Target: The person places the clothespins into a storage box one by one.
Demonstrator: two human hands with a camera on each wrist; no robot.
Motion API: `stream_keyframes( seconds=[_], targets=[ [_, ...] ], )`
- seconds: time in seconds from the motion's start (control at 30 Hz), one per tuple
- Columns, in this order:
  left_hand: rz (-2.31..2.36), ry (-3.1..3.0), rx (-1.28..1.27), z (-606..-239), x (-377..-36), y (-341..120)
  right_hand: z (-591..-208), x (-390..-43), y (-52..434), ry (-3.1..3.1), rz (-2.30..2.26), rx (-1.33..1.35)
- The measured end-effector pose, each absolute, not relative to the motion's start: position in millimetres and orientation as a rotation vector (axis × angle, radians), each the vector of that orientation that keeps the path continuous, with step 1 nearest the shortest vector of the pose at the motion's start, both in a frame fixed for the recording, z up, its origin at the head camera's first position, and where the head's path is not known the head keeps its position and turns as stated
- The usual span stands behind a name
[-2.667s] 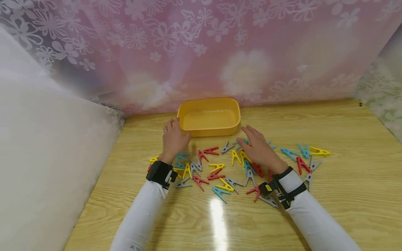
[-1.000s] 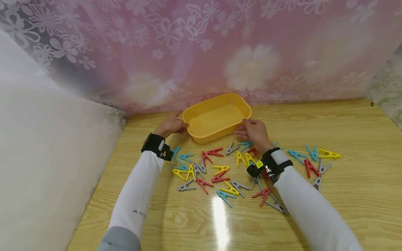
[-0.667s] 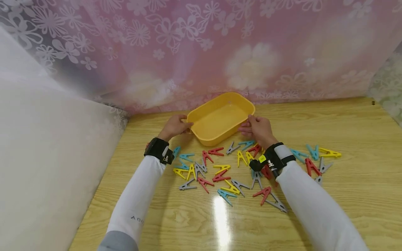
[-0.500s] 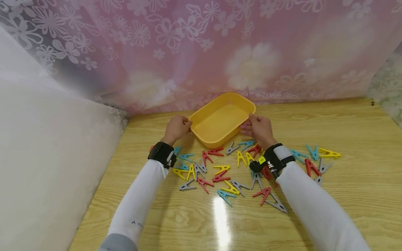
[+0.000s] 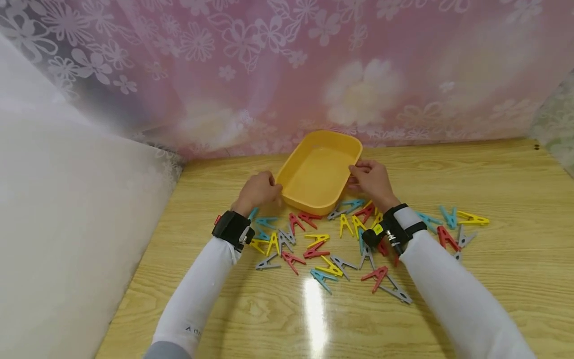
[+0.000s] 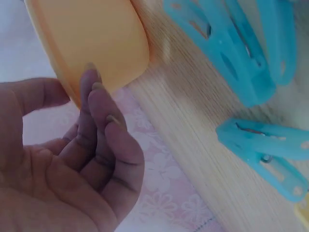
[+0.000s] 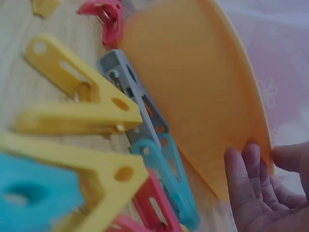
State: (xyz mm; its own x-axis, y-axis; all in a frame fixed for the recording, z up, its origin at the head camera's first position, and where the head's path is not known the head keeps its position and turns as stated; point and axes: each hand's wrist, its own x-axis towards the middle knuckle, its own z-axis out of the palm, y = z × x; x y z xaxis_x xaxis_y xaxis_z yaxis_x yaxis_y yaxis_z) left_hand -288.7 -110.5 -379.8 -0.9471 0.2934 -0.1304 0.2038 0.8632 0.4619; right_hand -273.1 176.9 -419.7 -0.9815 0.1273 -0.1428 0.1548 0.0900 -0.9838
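A yellow plastic basin (image 5: 319, 174) stands turned at an angle near the back of the table, with nothing visible inside it. On its left side my left hand (image 5: 259, 191) pinches the rim, thumb on one face and fingers on the other, as the left wrist view shows with the basin wall (image 6: 101, 38) close by. Opposite, my right hand (image 5: 373, 182) grips the right rim; in the right wrist view its fingers (image 7: 239, 181) lie along the outer wall. Clothespins in red, yellow, blue and grey, such as a grey one (image 7: 133, 96), lie close in front of the basin.
Many clothespins are scattered over the wooden table (image 5: 269, 319), among them a blue one (image 5: 324, 279) near the front and a red one (image 5: 447, 238) at the right. Behind the basin hangs a pink flowered cloth (image 5: 287, 89). A white wall (image 5: 67, 224) borders the left.
Both hands have come to the basin's rim. The basin has swung round from lying lengthwise to a steep slant, its left end drawn nearer, close to the clothespins.
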Motion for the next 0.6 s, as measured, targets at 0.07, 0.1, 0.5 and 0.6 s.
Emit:
stream_keyframes(
  seconds=[0.07, 0.1, 0.5, 0.6],
  targets=[
    [0.67, 2.81, 0.402, -378.9, -285.2, -110.3, -419.6, -276.3, 178.2, 2.322, -2.033, 0.308],
    [0.669, 2.798, 0.411, -378.6, -283.3, -110.0, -419.5, -277.7, 179.0, 2.336, -2.006, 0.314],
    [0.773, 2.646, 0.533, -388.8, -267.4, -92.9, -412.7, -293.0, 197.9, 2.503, -1.799, 0.249],
    [0.798, 2.621, 0.549, -390.1, -265.7, -87.9, -410.8, -296.7, 201.8, 2.537, -1.748, 0.245]
  ],
)
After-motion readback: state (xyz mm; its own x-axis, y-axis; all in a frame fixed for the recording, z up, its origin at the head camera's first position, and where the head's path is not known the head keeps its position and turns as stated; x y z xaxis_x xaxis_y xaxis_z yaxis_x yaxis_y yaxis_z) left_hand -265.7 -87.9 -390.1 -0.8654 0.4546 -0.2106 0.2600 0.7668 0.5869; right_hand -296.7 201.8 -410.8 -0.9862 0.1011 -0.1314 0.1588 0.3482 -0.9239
